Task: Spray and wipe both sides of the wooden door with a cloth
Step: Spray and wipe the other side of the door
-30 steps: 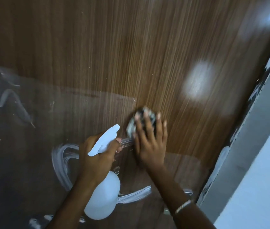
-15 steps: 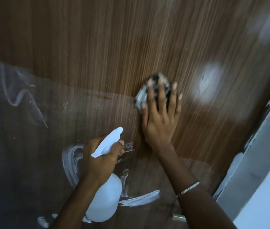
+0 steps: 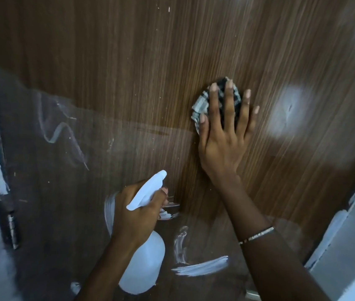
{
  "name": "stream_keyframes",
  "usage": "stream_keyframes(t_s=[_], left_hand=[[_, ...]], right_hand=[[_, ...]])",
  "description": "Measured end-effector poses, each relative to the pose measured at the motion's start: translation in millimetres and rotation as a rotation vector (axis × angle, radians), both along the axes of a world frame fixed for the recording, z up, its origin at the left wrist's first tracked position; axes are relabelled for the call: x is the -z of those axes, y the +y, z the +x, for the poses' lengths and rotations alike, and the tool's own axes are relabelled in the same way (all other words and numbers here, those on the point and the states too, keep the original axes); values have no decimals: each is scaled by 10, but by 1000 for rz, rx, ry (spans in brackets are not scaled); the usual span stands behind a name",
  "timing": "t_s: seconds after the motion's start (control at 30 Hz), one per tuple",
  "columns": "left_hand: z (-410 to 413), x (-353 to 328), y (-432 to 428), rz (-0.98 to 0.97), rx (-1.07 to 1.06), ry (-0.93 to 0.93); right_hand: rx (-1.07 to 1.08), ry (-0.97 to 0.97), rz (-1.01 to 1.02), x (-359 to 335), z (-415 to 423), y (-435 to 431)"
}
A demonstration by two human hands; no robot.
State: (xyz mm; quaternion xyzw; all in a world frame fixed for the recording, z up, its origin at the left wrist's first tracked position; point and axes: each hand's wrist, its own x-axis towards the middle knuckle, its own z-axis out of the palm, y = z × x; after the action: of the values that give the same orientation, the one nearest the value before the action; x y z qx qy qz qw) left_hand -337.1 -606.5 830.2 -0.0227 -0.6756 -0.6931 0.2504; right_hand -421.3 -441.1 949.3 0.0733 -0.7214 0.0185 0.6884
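Soft, light checked cloth (image 3: 201, 105) bunched under the fingertips of the right hand (image 3: 224, 137), fingers spread flat, pressing it to the wooden door (image 3: 128, 72). Probably slides easily on smooth veneer; better gathered under the palm. Below-left of it, left hand (image 3: 135, 213) curled round spray bottle (image 3: 144, 268) neck.

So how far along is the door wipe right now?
Early to midway, by the look of it. Done: the upper wooden door reads fairly clean, bar small white specks. In hand: the right hand presses a checked cloth flat on the mid panel while the left hand grips the white spray bottle. Left: white streaks low on this face, and the other side, which is out of view.
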Motion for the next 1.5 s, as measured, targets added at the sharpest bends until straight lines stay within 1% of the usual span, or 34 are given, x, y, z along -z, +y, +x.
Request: stream_keyframes(t_s=[0.07,0.1,0.17,0.23,0.3,0.37,0.43,0.57,0.63,0.7,0.73,0.8,0.83,0.87,0.9,0.97,1.03,1.13,1.2,1.23,1.3,1.33,1.4,1.43,1.5], left_hand=[[-19,33,-37,8,-9,3],[-25,41,-59,0,-21,10],[-18,44,-76,-41,-21,31],[-4,23,-129,-60,-11,66],[0,15,-187,-90,-31,87],[-1,22,-236,-98,-41,75],[-4,36,-270,-60,-33,59],[-49,118,-321,14,-57,-42],[-65,136,-365,30,-72,-47],[-67,129,-402,40,-70,-31],[-60,110,-417,33,-71,-14],[-48,94,-463,-29,-97,41],[-40,83,-501,-56,-118,77],[-16,68,-531,-70,-141,103],[3,52,-557,-72,-170,111],[34,30,-604,-79,-223,113],[66,-4,-655,-70,-224,90],[33,-7,-761,-42,-228,46],[-31,46,-849,-48,-230,63],[-57,59,-885,-58,-233,78],[-86,72,-949,-63,-264,92],[-90,74,-973,-55,-289,92],[-108,81,-1031,-43,-287,65],[-119,92,-1060,-62,-277,68],[-105,77,-1108,-86,-302,98]], right_hand=[[14,4,28,51,-18,-71],[-2,-4,72,235,-24,-89],[-38,-61,206,878,-11,-67],[-22,-148,409,1592,37,5],[10,-203,545,1947,95,82],[8,-188,596,1816,100,102],[-4,-139,555,1358,82,47],[-10,-16,255,167,-48,-174],[22,24,160,-121,-79,-296],[17,22,148,1,-71,-371],[4,0,183,221,-62,-385],[-13,-90,340,908,-24,-336],[-2,-151,465,1267,4,-281],[24,-201,590,1555,46,-219],[48,-226,672,1730,73,-166],[72,-210,703,1739,79,-155],[61,-166,632,1426,66,-247],[-9,-81,381,671,-18,-508],[-19,-50,232,227,-90,-721],[-11,-40,183,92,-108,-824],[5,-24,140,58,-122,-980],[-4,-20,149,165,-115,-1009],[-46,-44,260,628,-104,-1026],[-57,-80,361,939,-95,-1002],[-37,-173,624,1487,-54,-895]])
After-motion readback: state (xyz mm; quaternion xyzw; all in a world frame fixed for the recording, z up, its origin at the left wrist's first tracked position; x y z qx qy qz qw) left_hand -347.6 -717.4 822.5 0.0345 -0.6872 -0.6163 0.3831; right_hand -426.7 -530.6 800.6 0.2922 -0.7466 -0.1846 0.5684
